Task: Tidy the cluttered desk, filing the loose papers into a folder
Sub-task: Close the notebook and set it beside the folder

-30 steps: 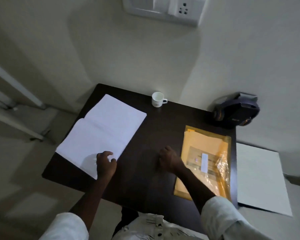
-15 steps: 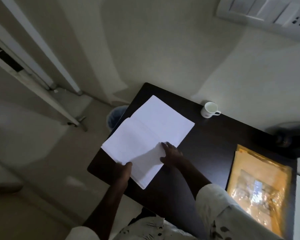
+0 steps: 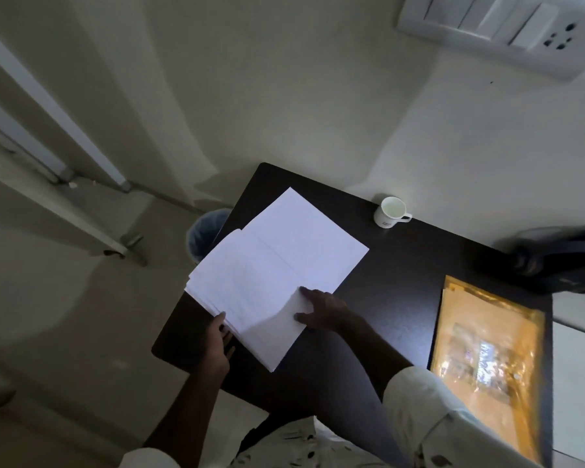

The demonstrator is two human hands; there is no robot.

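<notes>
Loose white papers (image 3: 277, 265) lie in a fanned stack on the left part of the dark desk (image 3: 399, 275). My left hand (image 3: 217, 346) grips the stack's near left edge, thumb on top. Fingers of my right hand (image 3: 321, 310) press on the stack's near right side, where a sheet curls up. The yellow folder (image 3: 487, 346) under a shiny clear plastic sleeve lies flat at the desk's right end, apart from both hands.
A white mug (image 3: 390, 212) stands at the desk's back edge near the wall. A dark device (image 3: 561, 265) sits at the back right. A bin (image 3: 205, 231) stands on the floor left of the desk. A white surface (image 3: 578, 383) adjoins the right edge.
My right hand left the spot beside the folder and came over to the papers. My left hand shifted to the stack's near edge, and the stack now looks gathered and slightly lifted.
</notes>
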